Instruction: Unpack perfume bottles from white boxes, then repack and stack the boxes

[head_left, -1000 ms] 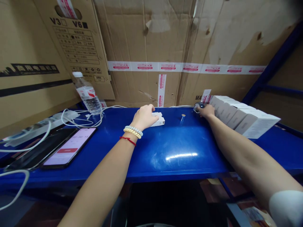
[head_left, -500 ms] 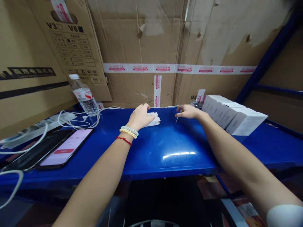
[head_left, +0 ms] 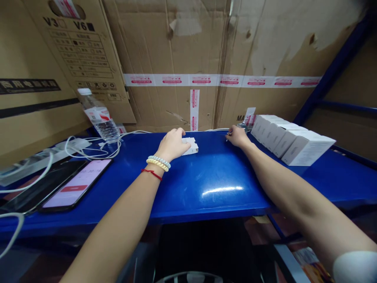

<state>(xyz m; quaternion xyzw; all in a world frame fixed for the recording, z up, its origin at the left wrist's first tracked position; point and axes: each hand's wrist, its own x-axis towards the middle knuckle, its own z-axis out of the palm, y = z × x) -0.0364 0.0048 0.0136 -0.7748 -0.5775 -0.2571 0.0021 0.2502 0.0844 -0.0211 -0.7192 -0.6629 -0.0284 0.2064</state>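
Note:
My left hand [head_left: 174, 144] is curled over a small white carton [head_left: 191, 147] lying on the blue table, its thumb and fingers gripping the near-left part. The carton's right end shows cut-out edges and a flap. To the right, my right hand [head_left: 237, 136] is closed in a pinch just above the tabletop. A tiny thin bit of something shows at its fingertips, too small to name. Just behind that hand sits a small dark, shiny item [head_left: 242, 126], partly hidden. A row of white boxes [head_left: 304, 148] stands to the right of my right hand.
A water bottle [head_left: 101, 120] stands at the back left beside white cables [head_left: 113, 151] and a power strip [head_left: 50, 157]. Two phones lie at the left, one with a lit screen [head_left: 77, 184]. Cardboard walls the back; a blue post [head_left: 330, 67] rises at right.
My right hand has shifted slightly right and its fingers have gone from spread to pinched. My left hand stays on the carton. The view has tilted a little.

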